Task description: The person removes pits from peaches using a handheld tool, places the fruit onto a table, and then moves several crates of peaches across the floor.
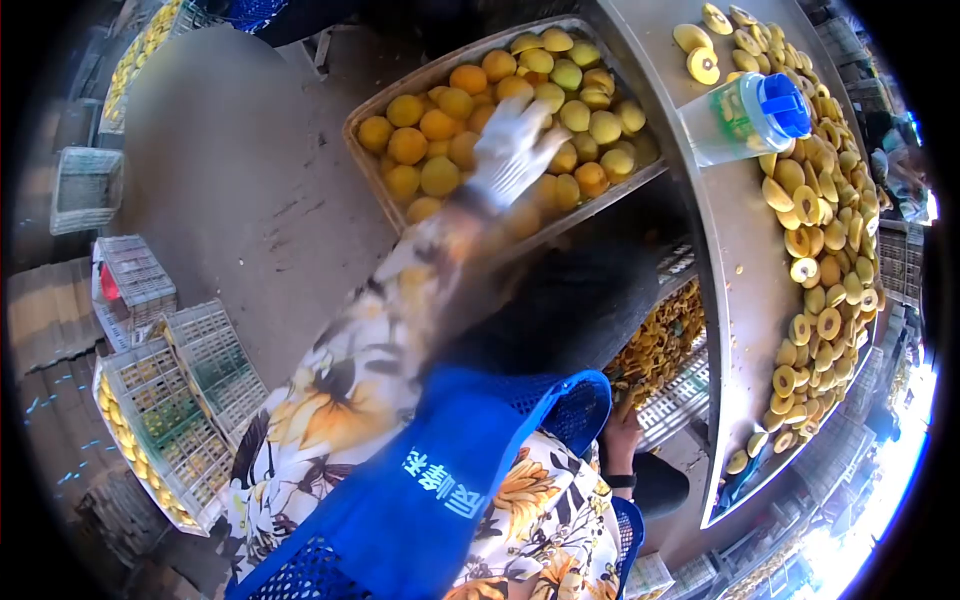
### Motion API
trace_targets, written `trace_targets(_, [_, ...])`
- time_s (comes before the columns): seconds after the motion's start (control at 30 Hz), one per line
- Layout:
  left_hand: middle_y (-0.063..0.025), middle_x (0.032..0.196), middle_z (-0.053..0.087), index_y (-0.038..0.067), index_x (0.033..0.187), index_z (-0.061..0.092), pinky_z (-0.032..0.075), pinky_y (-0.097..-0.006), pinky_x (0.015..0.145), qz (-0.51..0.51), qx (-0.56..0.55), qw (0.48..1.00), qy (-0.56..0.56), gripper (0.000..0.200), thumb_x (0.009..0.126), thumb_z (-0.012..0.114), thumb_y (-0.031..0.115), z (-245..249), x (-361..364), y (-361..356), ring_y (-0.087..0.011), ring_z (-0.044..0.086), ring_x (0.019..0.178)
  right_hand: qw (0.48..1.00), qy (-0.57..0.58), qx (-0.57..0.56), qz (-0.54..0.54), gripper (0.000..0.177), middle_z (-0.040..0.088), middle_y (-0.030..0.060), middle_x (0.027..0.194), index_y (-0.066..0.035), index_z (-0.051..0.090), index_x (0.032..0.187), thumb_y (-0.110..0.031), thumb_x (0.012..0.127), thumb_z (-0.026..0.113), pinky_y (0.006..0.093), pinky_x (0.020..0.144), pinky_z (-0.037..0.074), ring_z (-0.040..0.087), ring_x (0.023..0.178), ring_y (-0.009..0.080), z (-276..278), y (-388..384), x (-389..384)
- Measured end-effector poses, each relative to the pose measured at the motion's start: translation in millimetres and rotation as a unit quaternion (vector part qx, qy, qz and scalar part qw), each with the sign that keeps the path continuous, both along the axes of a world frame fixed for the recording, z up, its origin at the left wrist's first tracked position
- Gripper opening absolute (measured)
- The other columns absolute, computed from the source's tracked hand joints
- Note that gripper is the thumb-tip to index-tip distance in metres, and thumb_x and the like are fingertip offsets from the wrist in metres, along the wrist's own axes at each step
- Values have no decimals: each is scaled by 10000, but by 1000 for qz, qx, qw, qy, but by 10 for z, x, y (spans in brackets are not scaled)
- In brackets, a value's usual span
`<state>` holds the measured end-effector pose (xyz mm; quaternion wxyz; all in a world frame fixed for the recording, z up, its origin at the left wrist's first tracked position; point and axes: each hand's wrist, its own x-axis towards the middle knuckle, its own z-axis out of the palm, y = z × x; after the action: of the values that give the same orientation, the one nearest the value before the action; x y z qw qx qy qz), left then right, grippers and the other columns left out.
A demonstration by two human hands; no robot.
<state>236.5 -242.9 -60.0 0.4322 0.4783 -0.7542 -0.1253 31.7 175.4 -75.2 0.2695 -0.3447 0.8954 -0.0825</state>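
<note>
My left hand [515,150], in a white glove and slightly blurred, reaches over a shallow crate [372,180] of round yellow-orange fruits [438,176] that look like peaches. Its fingers are spread, resting on or just above the fruits, and I see nothing gripped in them. A floral sleeve covers that arm. Lower right, beside my blue apron [430,465], is my bare right hand [622,432] with a dark wristband. Most of its fingers are hidden, close to a white slatted crate [680,400] of small yellow-brown pieces [660,340].
Along the right runs a metal table [745,330] with many halved fruits [825,240] on its far side. A clear jug with a blue lid [745,118] lies there. Plastic crates [175,400] stand at the left, one holding yellow fruit. Grey floor [270,230] stretches between.
</note>
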Motion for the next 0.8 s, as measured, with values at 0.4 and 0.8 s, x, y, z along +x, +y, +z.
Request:
trace_targets(0.4, [-207,1271,471,83,1247,502,270,-519,1014,-37,3,962,-270,553,812,492,424,-1485,-1596,-1355,-378,385,1221,998,-24,-6,-56,206,622,211,770,-16,589,909,-169,772,582,424,642,467,609,737,367,-218,240,-26])
trace_targets(0.8, [-148,1333,428,101,1281,454,241,-490,1046,-98,10,921,-377,558,864,396,469,-2097,-2044,-1700,-314,366,1245,996,-37,-74,34,325,552,200,979,-22,548,1088,-90,771,568,438,770,452,543,931,359,158,-218,-102])
